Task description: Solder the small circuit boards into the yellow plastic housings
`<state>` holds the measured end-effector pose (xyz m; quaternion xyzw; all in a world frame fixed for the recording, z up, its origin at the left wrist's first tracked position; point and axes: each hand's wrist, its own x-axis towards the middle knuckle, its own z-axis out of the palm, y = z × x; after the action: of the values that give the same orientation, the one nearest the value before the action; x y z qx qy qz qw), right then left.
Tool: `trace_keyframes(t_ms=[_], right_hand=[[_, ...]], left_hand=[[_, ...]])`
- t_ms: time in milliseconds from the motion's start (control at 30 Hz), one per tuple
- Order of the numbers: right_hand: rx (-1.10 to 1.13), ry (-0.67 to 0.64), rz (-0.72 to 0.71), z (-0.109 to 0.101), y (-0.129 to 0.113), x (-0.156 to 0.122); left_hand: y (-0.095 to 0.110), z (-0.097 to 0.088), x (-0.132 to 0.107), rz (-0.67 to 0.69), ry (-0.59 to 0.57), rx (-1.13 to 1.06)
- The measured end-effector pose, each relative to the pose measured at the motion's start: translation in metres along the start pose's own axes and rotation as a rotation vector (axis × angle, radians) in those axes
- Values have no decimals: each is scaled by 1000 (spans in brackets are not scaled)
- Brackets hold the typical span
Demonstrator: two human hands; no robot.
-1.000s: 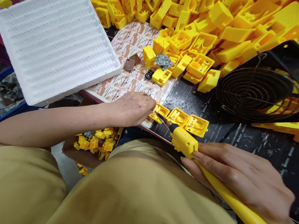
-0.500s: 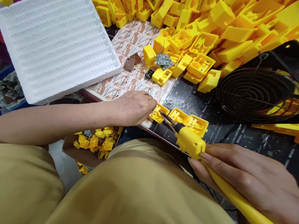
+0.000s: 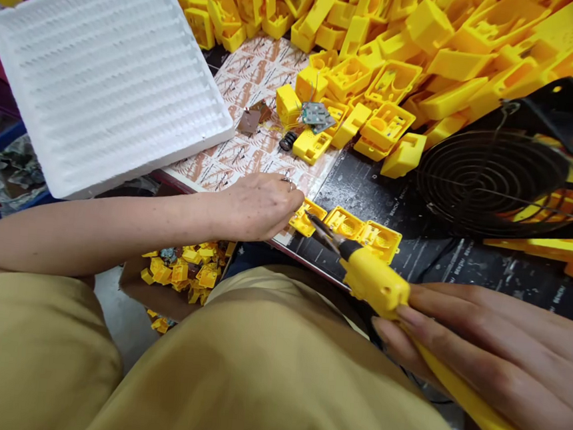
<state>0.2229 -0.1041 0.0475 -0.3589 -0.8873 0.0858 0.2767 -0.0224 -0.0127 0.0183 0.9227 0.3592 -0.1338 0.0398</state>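
Three small open yellow plastic cases sit in a row near the table's front edge. My left hand (image 3: 262, 206), with a ring on one finger, is closed at the left side of the nearest yellow case (image 3: 308, 217); its fingertips are hidden, so what they pinch does not show. My right hand (image 3: 495, 354) is wrapped round the handle of a yellow soldering iron (image 3: 378, 282). The iron's dark tip points left and reaches over that same case; whether it touches inside, I cannot tell. The middle case (image 3: 344, 223) and the right case (image 3: 380, 241) lie just behind the iron.
A big heap of yellow cases (image 3: 393, 77) covers the back of the table. On the right stands a black fan (image 3: 490, 179) with a wire guard. A white foam tray (image 3: 112, 79) lies at left. Below the edge is a box (image 3: 134, 289) of yellow parts. Circuit boards (image 3: 318, 116) lie mid-table.
My right hand and the soldering iron's handle have shifted slightly right and down, while the tip stays over the left case. My left hand keeps its place at that case.
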Motion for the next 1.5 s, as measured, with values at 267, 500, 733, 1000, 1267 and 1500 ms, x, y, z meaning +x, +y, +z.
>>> trace_keyframes(t_ms=[267,500,733,1000,1267,1500], right_hand=[[-23,-32,-104,1,21,-13],[-34,120,157,7,13,-17],[-91,170,138,16,21,-23],[-89,208,145,21,37,-34],[-145,178,73,18,41,-28],[-117,158,62,12,41,-30]], left_hand=[[-3,2,0,50,78,29],[0,0,1,24,40,62],[-31,-21,-14,-195,248,-200],[-55,4,-37,-284,90,-454],[-13,32,-11,-388,306,-786],[-21,25,-17,-339,405,-901]])
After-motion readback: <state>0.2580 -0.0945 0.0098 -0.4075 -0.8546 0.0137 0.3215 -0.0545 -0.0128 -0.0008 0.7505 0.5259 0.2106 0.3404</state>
